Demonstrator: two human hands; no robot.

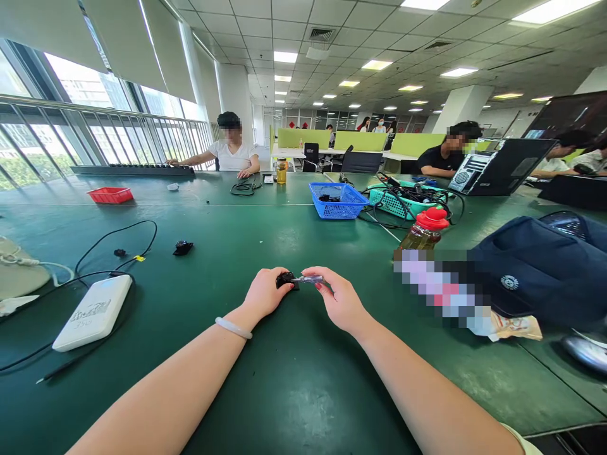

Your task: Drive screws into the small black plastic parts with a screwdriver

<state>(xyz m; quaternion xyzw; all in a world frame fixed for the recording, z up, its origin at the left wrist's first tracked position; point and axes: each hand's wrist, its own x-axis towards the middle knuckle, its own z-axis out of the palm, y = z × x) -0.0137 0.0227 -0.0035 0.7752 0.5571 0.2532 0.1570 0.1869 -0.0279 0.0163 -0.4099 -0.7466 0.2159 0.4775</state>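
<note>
Small black part getting screwdriver work
Left hand (265,294) pinches the black part (287,280), right hand (339,303) grips a screwdriver (309,279); blue basket (337,201) holds something dark.

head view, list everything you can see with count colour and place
table: one, dark green, fills the foreground
white box: one, left, ringed by black cables
small black part: one, left of centre
red tray: one, far left
blue basket: one, centre back
teal basket: one, right of blue basket, holds cables
bottle: one, red cap, right
navy bag: one, right
laptop: one, dark, far right
people: several seated at the far side
black piece: one, in left hand
screwdriver: one, clear handle, in right hand
</note>
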